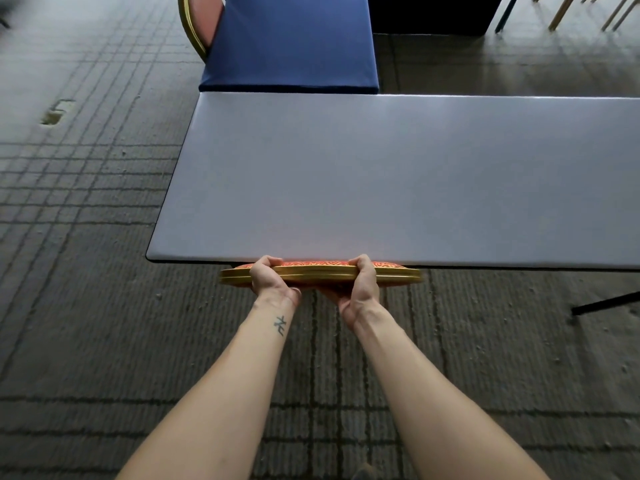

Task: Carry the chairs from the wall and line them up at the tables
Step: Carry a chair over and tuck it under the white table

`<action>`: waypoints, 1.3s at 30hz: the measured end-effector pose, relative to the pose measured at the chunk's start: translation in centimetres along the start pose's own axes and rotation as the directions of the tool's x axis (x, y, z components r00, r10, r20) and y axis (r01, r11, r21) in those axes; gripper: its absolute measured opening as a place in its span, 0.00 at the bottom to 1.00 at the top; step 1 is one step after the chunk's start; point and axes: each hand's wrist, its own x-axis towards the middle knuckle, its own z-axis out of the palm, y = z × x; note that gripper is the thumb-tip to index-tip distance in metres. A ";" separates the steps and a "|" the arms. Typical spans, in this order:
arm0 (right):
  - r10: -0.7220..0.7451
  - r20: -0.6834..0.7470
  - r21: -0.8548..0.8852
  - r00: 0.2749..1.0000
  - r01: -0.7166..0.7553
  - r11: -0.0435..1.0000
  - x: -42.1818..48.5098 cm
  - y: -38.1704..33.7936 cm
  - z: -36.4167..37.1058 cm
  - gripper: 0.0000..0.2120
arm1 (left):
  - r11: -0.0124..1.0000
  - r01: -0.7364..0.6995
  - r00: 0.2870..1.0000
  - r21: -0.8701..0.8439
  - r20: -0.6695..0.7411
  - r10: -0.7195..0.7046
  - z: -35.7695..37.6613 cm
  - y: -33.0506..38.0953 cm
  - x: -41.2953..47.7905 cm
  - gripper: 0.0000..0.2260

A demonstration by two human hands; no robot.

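Already one pink-backed chair [202,19] stands at the blue table [294,43] up on your left, so part of the line looks done. Your left hand [272,278] has its fingers curled tight over the gold top rail of the orange chair [322,271], which is tucked against the near edge of the white table [381,174]. Your right hand [360,284] clamps the same rail close by. Far right, gold chair legs [568,8] suggest more to fetch.
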 end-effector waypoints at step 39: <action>-0.354 -0.220 0.429 0.909 0.416 0.802 -21.9 -10.5 -20.9 0.15 | 0.784 0.025 0.562 0.621 0.640 -0.524 4.7 -15.8 -27.0 0.28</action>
